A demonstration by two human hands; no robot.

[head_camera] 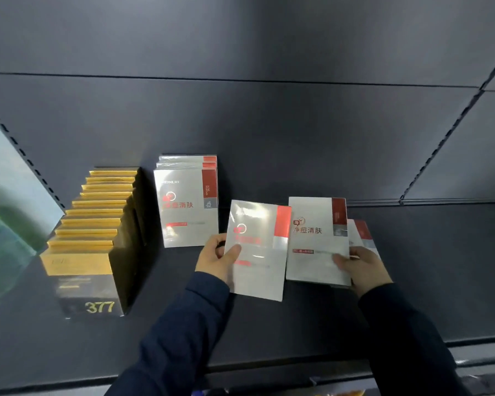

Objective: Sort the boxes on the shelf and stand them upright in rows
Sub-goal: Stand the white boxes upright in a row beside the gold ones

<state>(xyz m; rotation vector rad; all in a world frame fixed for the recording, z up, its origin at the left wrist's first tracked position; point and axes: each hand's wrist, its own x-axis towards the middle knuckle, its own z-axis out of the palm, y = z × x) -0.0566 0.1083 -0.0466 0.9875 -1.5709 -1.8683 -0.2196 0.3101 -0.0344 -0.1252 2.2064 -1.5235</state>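
Note:
On the dark shelf (269,332), a row of white boxes with red corners (186,207) stands upright at the back centre. My left hand (216,260) grips one such white box (257,250) by its left edge, tilted and lifted off the shelf. My right hand (363,267) holds a second white box (316,241) at its lower right corner, tipped up. Behind that one, another white box (362,232) lies partly hidden.
A long row of black and gold boxes (95,238), the front one marked 377, stands upright at the left. The shelf's dark back panel (269,124) rises behind. A slotted upright (440,144) runs at the right. Blurred green items (0,241) sit far left.

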